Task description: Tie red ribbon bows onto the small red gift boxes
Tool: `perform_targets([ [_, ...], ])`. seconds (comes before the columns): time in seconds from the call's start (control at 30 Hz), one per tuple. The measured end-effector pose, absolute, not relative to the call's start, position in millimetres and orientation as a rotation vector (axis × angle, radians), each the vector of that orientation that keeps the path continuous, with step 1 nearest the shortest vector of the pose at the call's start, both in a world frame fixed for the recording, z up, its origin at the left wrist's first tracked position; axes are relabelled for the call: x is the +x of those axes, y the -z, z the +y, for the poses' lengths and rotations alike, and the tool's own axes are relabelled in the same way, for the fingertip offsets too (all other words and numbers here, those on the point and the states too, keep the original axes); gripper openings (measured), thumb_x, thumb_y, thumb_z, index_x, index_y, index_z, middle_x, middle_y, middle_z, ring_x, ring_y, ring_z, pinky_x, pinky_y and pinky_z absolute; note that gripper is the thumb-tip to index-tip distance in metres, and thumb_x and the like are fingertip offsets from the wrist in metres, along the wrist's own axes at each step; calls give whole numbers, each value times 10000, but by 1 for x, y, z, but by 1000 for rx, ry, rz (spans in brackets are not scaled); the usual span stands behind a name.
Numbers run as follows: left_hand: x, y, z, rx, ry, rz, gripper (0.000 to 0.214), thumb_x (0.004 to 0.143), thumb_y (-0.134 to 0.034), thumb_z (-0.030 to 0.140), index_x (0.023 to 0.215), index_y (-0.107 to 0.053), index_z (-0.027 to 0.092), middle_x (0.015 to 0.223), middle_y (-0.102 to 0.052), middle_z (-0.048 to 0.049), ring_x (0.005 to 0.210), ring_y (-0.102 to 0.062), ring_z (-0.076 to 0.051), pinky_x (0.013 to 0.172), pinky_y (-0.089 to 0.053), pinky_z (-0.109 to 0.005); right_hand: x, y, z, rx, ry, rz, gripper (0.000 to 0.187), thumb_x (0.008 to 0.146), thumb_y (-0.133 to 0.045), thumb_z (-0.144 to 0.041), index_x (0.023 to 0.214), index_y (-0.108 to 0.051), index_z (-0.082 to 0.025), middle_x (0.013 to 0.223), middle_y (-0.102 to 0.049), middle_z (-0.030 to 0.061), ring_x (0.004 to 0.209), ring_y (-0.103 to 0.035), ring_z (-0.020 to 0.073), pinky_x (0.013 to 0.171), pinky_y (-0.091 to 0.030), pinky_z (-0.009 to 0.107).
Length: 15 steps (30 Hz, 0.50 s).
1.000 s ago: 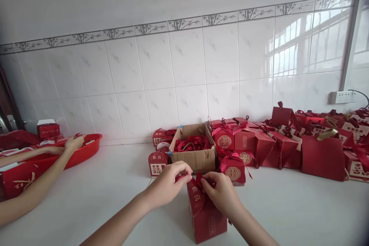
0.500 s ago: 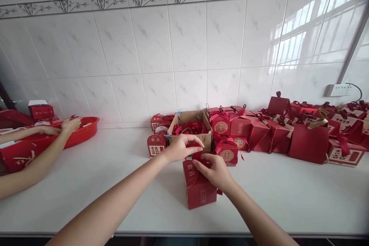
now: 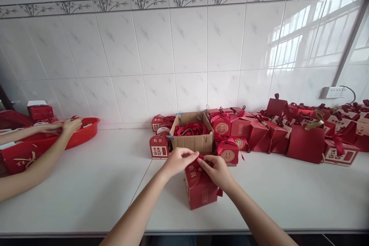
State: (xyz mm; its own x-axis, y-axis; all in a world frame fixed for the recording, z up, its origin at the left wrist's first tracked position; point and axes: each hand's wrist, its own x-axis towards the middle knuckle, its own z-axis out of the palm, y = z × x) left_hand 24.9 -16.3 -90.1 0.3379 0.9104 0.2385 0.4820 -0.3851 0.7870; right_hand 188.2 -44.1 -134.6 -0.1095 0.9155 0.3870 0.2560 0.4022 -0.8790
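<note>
A red gift box (image 3: pixel 201 192) with gold lettering stands on the white counter (image 3: pixel 100 192) in front of me. My left hand (image 3: pixel 177 161) and my right hand (image 3: pixel 217 171) meet above its top, both pinched on a red ribbon (image 3: pixel 201 158) at the box's closure. Just behind the box stands an open cardboard carton (image 3: pixel 192 141) holding loose red ribbons.
Several finished red gift boxes (image 3: pixel 276 134) line the tiled wall to the right, with small arched boxes (image 3: pixel 158 147) left of the carton. At far left another person's hands (image 3: pixel 70 125) reach into a red tray (image 3: pixel 82 136). A wall socket (image 3: pixel 333 92) sits at right.
The view tipped down, showing the counter's front edge. My left hand came back from the carton to the box top, and both hands now pinch the ribbon close together.
</note>
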Motion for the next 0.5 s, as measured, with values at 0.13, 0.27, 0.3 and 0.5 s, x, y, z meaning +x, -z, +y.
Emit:
perform_targets([
  [0.13,19,113,-15,1670,-949,924,293,718,-677,427,811,-686,149,796,-697,-54,785,-621,-187,744,-449,-283,188,133,-45,-1056,-780,-1621,404,842,-486,-469,580,-575,-175,590,-647,33,510,-510,136,497,-338,242],
  [0.27,21,121,-18,1645,-1060,885,233,747,-664,378,787,-642,150,787,-666,-36,780,-606,-160,749,-449,-270,185,134,-46,-1090,-799,-1550,400,827,-493,-503,602,-569,-180,611,-663,46,508,-543,152,485,-352,251],
  [0.3,22,121,-20,1660,-1071,889,227,754,-658,375,786,-632,152,794,-664,-35,788,-606,-159,753,-450,-269,184,135,-46,-1098,-807,-1506,361,810,-519,-501,640,-561,-186,621,-672,48,533,-576,166,499,-375,254],
  [0.5,23,117,-31,1665,-1015,907,237,758,-643,377,800,-570,155,780,-678,-42,772,-638,-167,740,-476,-286,178,141,-50,-1097,-758,-1346,312,752,-616,-447,863,-417,-234,606,-692,7,583,-652,203,568,-448,280],
])
